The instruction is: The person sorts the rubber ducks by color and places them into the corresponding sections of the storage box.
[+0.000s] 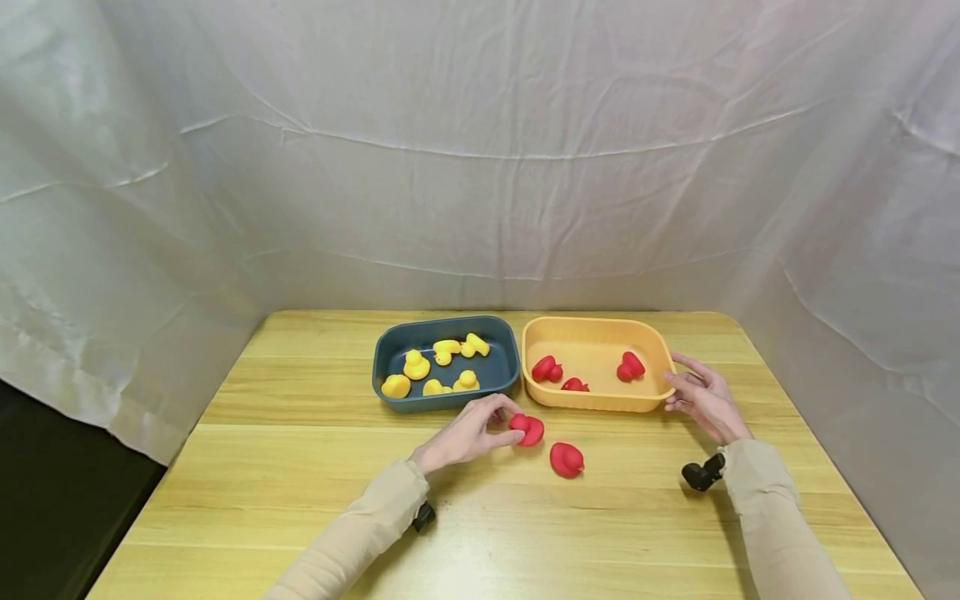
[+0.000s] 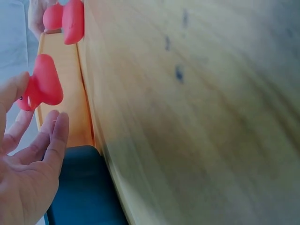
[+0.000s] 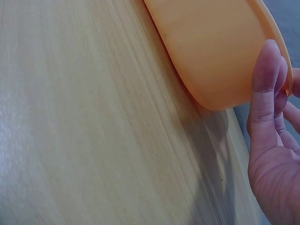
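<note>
In the head view, my left hand [image 1: 468,432] pinches a red rubber duck [image 1: 531,431] by its head between thumb and fingers. The left wrist view shows this duck [image 2: 48,80] raised off the table, its flat underside facing the wood. A second red rubber duck [image 1: 566,460] sits on the table just to the right. My right hand [image 1: 708,400] holds the right end of an orange tub [image 1: 596,401], thumb at the rim and fingers around the end wall. Inside that tub lie 3 red ducks, one partly hidden by the front wall.
A dark blue tub [image 1: 435,403] with several yellow rubber ducks [image 1: 416,365] stands directly left of the orange one. Both are near the back of the wooden table [image 1: 300,483]. Pale curtains [image 1: 480,167] hang behind and at the sides.
</note>
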`<state>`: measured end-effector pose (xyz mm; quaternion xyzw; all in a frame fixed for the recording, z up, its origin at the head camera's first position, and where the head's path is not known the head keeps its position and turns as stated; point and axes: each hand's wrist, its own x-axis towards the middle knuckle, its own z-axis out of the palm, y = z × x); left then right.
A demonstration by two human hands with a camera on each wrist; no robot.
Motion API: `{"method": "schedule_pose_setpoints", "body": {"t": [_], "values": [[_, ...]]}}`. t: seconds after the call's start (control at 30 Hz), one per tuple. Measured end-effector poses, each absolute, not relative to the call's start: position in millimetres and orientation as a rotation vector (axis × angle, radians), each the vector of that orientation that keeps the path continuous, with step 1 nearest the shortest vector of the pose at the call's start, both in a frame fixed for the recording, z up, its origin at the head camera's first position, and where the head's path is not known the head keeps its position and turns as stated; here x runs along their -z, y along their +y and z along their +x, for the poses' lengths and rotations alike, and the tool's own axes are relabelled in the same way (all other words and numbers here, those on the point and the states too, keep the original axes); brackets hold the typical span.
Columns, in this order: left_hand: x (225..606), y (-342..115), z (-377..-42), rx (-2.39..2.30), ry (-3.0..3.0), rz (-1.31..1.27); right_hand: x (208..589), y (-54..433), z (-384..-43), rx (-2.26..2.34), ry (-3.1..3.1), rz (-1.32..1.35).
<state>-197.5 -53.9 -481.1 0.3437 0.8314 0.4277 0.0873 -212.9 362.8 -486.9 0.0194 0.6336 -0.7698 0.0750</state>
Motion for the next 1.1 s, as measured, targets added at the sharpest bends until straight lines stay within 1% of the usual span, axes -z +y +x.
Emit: {"method": "schedule_pose_setpoints", "body": {"t": [0.13,0.6,1.1], "values": [[479.8,-53.7,-197.0,-1.338,2.449,0.948,486.3,362.9,-212.6,2.303,1.902,0.06],[470.5,-50.6,-195.4,-1.584,2.35,0.825,485.9,362.7,-212.7,2.301,1.903,0.062],[455.5,-42.2,-204.4,-1.766,2.254,0.699,486.4,362.5,-212.8,2.306,1.912,0.077]]}}
